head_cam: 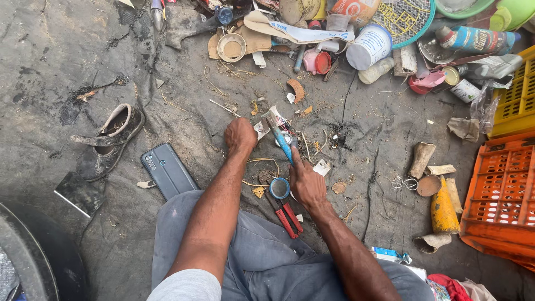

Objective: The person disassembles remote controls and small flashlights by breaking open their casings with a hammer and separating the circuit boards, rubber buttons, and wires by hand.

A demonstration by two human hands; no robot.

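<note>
Grimy dark ground sheet (67, 56) lay strewn with scrap. At its centre the left hand (241, 135) was closed in a fist, contents unclear. At its four o'clock, the right hand (306, 184) gripped a blue-handled tool (285, 146), forefinger extended. Red-handled pliers (287, 214) lay just at six o'clock.

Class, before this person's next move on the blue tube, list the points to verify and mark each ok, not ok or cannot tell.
1. Left hand pressed on the scrap by the blue tube: ok.
2. Right hand touches the tube with its forefinger: ok.
3. Firm grip on the tube: cannot tell.
4. Red-handled pliers close to the right hand: ok.
5. Phone apart from the hands: ok.
6. Ground free of litter: not ok.
</note>
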